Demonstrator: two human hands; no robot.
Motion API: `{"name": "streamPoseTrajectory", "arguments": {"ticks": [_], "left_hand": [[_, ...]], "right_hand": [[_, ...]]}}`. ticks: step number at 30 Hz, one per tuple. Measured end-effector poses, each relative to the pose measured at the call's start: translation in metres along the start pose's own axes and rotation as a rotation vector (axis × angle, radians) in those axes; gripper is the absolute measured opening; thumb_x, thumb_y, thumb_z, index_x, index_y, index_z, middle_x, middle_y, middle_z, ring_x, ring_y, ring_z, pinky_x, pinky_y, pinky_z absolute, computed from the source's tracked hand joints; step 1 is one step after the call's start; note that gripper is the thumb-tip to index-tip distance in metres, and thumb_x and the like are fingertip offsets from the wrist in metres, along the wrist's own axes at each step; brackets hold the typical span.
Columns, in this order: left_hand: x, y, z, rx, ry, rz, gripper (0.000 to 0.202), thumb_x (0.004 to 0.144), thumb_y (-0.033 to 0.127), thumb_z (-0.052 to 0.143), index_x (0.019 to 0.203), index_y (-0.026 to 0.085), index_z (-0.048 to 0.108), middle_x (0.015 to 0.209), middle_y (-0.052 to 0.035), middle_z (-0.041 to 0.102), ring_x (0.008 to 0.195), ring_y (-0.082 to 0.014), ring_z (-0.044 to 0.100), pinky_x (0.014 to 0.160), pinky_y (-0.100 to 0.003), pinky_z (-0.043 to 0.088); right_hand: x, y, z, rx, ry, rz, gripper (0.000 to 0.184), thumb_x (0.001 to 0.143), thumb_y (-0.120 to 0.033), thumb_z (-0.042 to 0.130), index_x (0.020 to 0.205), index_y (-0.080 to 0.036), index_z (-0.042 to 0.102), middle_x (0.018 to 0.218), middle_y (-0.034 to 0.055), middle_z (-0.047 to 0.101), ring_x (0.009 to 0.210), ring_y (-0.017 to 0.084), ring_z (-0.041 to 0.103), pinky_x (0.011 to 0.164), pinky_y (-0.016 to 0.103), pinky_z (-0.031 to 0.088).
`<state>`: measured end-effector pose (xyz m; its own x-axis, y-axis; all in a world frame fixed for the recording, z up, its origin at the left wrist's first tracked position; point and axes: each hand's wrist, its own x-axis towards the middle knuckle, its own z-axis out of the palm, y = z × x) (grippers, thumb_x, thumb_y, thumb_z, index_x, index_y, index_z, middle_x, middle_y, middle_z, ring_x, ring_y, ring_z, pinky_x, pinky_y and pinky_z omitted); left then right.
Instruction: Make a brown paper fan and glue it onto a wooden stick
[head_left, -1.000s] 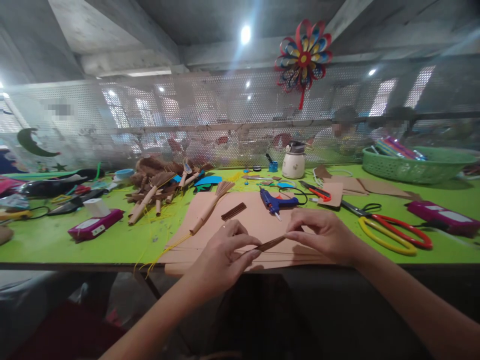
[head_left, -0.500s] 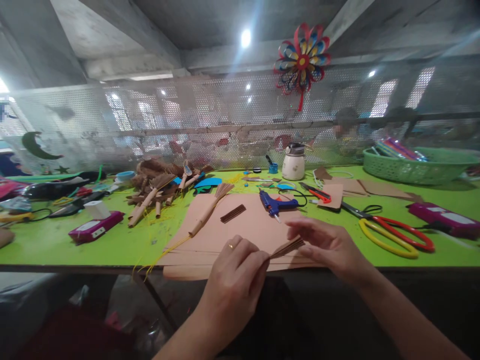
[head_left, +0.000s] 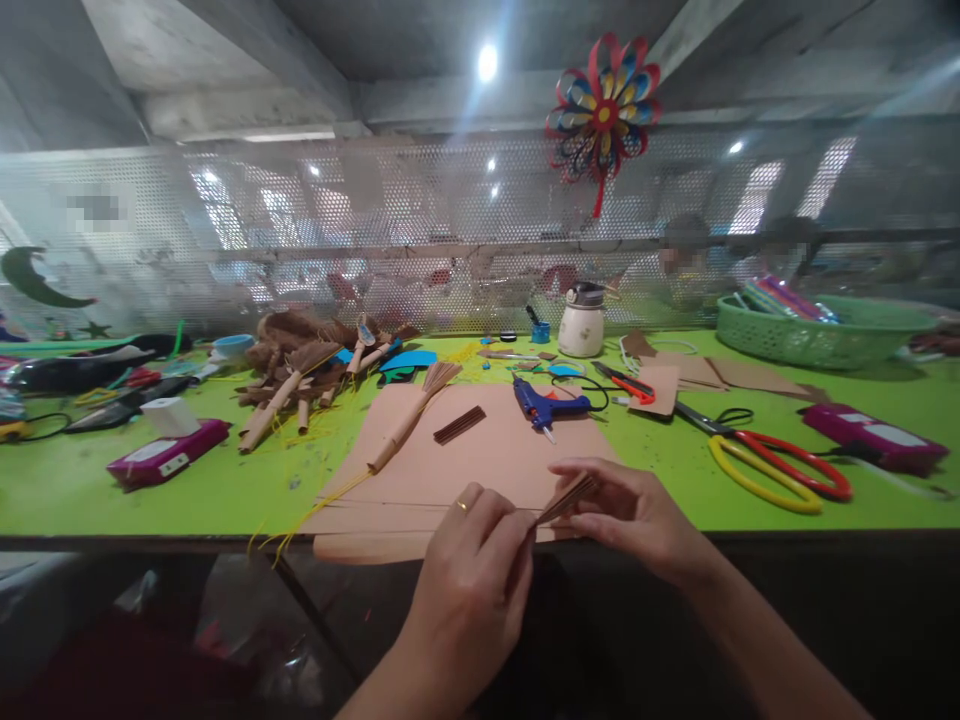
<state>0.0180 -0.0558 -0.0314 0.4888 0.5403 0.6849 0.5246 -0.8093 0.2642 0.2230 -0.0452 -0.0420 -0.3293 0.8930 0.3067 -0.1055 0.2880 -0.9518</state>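
My left hand is closed, pinching one end of a small brown pleated paper piece that fans out to the right. Around the fanned end curves my right hand, thumb and fingers apart; whether a fingertip touches the paper I cannot tell. Under both hands, sheets of light brown paper lie at the table's front edge. On them rest a second folded brown strip, a rolled paper stick with a frayed fan end and yellow strings, and a blue glue gun.
Large scissors with red and yellow handles and a purple power strip lie to the right. Another purple strip sits left, near a pile of brown paper pieces. Behind stand a white bottle and a green basket.
The view has shifted slightly, so the table things sit a little further left. My right hand has moved slightly left along the pleated paper; my left hand keeps its pinch.
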Motion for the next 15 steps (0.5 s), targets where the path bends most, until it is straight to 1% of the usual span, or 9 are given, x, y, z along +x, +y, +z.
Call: {"name": "streamPoseTrajectory", "arguments": {"ticks": [4,7,10,13,15], "left_hand": [[0.002,0.002,0.001,0.084,-0.008,0.019,0.017,0.079,0.004,0.046,0.088,0.015,0.056,0.079,-0.0071,0.052,0.076,-0.0189,0.045,0.065,-0.033,0.04],[0.005,0.001,0.003,0.123,0.002,0.03,0.017,0.079,0.003,0.046,0.088,0.015,0.056,0.078,-0.0066,0.051,0.074,-0.0185,0.044,0.064,-0.032,0.04],[0.007,-0.003,0.006,0.108,0.014,0.027,0.02,0.08,0.003,0.047,0.092,0.016,0.056,0.081,-0.0069,0.052,0.075,-0.0182,0.045,0.065,-0.032,0.041],[0.009,-0.008,0.011,0.064,0.002,0.008,0.02,0.08,0.004,0.047,0.093,0.016,0.055,0.084,-0.0074,0.053,0.077,-0.0182,0.046,0.066,-0.032,0.042],[0.01,-0.013,0.014,0.047,-0.01,0.004,0.019,0.081,0.005,0.048,0.095,0.016,0.055,0.083,-0.007,0.054,0.077,-0.0181,0.047,0.067,-0.032,0.042]], "right_hand": [[0.001,0.0,0.0,0.006,0.027,0.027,0.039,0.074,-0.024,0.07,0.111,-0.02,0.059,0.09,0.0048,0.065,0.082,0.015,0.062,0.077,0.03,0.053],[0.0,-0.001,0.0,0.038,0.067,0.06,0.037,0.077,-0.029,0.067,0.111,-0.02,0.06,0.089,0.0038,0.064,0.082,0.016,0.063,0.078,0.032,0.054],[-0.001,-0.001,-0.001,0.048,0.163,0.123,0.028,0.081,-0.034,0.062,0.106,-0.021,0.062,0.087,0.0029,0.063,0.079,0.016,0.064,0.077,0.034,0.056],[-0.002,-0.001,-0.003,-0.006,0.257,0.16,0.025,0.082,-0.035,0.06,0.101,-0.019,0.064,0.087,0.0037,0.064,0.074,0.015,0.065,0.073,0.031,0.057],[-0.002,0.0,-0.004,-0.053,0.291,0.155,0.026,0.082,-0.035,0.06,0.102,-0.019,0.064,0.086,0.0037,0.065,0.073,0.014,0.065,0.071,0.027,0.057]]}}
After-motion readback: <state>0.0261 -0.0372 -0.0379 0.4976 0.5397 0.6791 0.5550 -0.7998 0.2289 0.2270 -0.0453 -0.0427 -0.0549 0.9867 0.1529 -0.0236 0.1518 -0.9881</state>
